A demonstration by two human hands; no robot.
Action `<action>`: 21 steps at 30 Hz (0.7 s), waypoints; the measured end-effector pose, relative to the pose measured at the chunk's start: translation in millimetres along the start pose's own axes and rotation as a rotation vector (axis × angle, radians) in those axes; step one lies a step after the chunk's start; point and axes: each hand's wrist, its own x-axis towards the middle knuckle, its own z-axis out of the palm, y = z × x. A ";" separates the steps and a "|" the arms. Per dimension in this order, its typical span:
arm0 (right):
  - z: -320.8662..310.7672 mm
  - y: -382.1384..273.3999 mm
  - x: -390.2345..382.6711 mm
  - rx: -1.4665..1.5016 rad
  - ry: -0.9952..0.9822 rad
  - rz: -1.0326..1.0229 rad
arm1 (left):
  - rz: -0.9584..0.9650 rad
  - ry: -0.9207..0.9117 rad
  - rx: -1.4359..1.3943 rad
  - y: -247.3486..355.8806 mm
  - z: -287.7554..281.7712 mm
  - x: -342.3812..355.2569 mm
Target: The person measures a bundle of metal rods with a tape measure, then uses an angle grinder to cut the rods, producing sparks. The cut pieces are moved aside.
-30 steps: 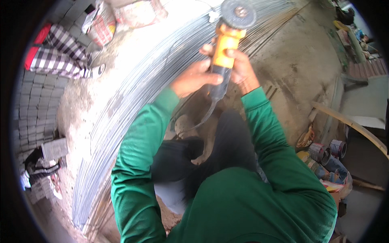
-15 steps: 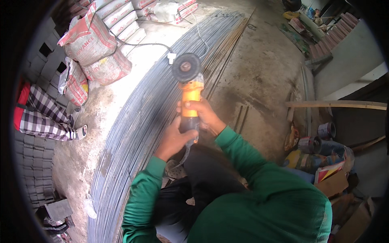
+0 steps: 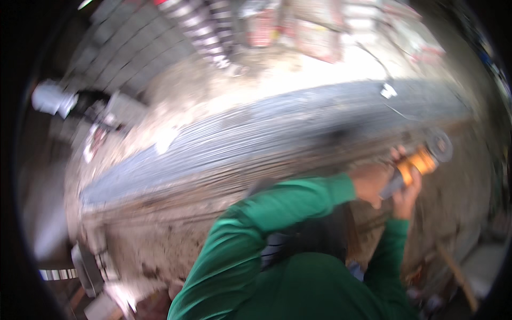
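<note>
An orange and black angle grinder is held at the right of the view, its round disc angled up and to the right. My left hand is closed around the dark rear part of its body. Below it, my right hand grips the orange section from the near side. The grinder is beyond the near edge of a long bundle of thin grey metal rods lying on the floor. Motion smears the picture, so finger detail is soft.
Behind the rods stand another person's legs in checked trousers, beside red-and-white sacks. A white connector on a dark cord lies over the rods. Stacked grey blocks rise at far left; a wooden plank lies at lower right.
The view has swung left, so the rods now run across it and the grinder appears farther right. Both hands still hold the grinder.
</note>
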 end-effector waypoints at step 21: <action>-100.9 -17.4 39.2 -0.128 0.074 -0.083 | 0.021 0.364 0.532 -17.4 74.4 14.1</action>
